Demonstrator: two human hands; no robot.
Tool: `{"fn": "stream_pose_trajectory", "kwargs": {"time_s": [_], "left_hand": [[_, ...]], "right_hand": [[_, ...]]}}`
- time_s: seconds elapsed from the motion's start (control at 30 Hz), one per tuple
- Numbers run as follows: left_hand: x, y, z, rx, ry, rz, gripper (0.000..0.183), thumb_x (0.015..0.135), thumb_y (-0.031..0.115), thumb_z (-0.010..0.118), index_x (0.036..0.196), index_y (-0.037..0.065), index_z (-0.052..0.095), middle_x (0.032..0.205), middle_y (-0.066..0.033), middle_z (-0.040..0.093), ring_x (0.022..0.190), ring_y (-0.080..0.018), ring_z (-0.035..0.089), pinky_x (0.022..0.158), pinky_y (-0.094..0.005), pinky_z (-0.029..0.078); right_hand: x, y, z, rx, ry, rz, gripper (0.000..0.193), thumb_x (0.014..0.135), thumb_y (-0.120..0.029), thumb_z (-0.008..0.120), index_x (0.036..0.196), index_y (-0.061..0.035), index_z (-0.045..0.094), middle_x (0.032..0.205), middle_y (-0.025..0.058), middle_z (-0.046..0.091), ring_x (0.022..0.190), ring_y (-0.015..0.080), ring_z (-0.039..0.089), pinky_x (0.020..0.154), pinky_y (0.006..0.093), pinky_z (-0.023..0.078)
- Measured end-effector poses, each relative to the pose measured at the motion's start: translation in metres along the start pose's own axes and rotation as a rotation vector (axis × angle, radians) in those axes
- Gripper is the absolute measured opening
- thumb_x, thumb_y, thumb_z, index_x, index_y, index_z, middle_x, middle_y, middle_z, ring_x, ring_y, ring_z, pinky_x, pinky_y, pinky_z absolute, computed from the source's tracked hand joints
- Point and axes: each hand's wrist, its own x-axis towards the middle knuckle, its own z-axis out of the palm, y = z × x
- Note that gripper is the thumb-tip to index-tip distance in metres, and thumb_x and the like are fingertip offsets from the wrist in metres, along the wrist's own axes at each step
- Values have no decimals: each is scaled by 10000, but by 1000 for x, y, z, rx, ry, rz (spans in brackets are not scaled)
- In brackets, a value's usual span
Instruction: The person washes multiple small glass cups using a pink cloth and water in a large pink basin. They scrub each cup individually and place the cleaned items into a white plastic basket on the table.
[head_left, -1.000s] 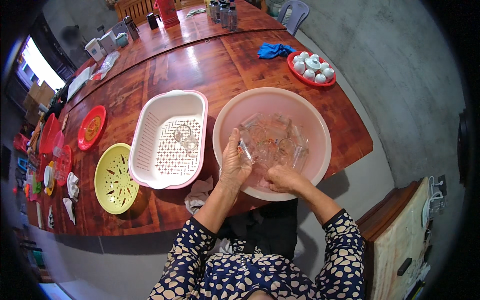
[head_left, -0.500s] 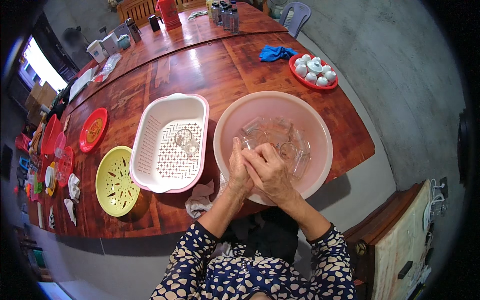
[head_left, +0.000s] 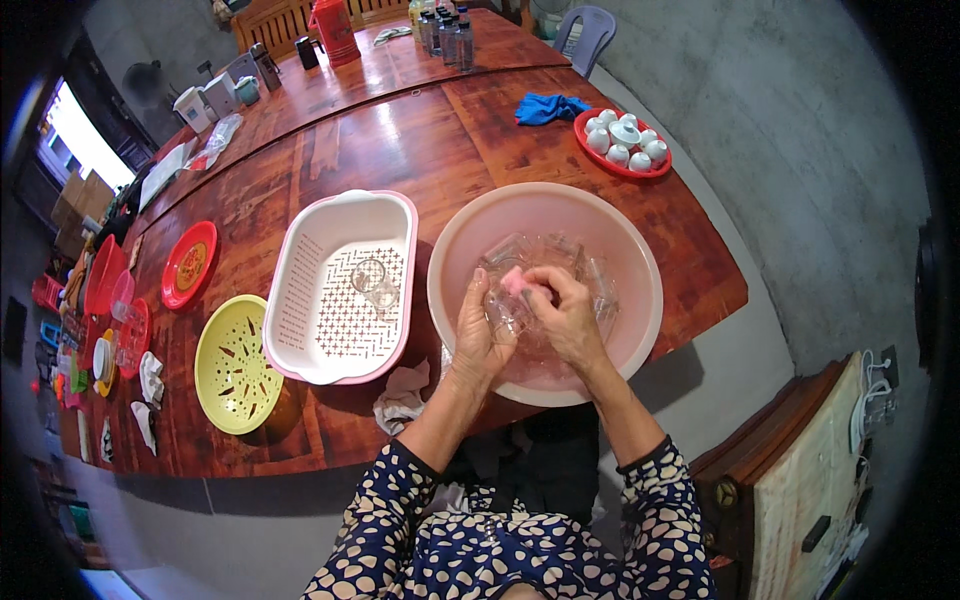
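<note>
Over the round pink basin [head_left: 645, 300], my left hand [head_left: 478, 335] is closed around a clear drinking glass [head_left: 508, 318]. My right hand [head_left: 572, 325] pinches a pink sponge or cloth [head_left: 515, 281] at the mouth of that glass. Several clear glasses [head_left: 604, 288] lie in the basin, partly hidden by my hands. To the left stands a white draining basket [head_left: 290, 300] with a pink rim, holding a clear glass [head_left: 370, 273] that seems to lie beside another.
A yellow colander [head_left: 235, 375] and a red plate [head_left: 205, 240] sit farther left. Near the basin's left side lies a crumpled white cloth [head_left: 402, 398]. A red tray [head_left: 650, 172] of small white cups and a blue cloth [head_left: 548, 108] are at the far right.
My hands were pressed together over the basin, covering what they held. Now they have parted slightly, and the pink sponge or cloth and the glass show.
</note>
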Motion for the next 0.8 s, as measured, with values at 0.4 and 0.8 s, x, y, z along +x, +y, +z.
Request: {"fn": "stream_pose_trajectory", "kwargs": {"time_s": [0.4,0.8], "left_hand": [[3,-15,17,-64,-59,-29,633,906,606,418,1056,1,527,894,-121,615,829,-227,616,756,-338,537],[2,-12,10,-12,-42,44,489,910,466,537,1169,52,501,932,-77,617,821,-178,624,715,-292,569]], "right_hand": [[-36,5,3,-534,175,-561,203,724,31,645,920,-20,645,936,99,575,871,283,563,725,349,484],[-32,-1,4,51,266,-132,112,803,46,637,906,3,626,904,65,613,798,140,598,676,264,492]]}}
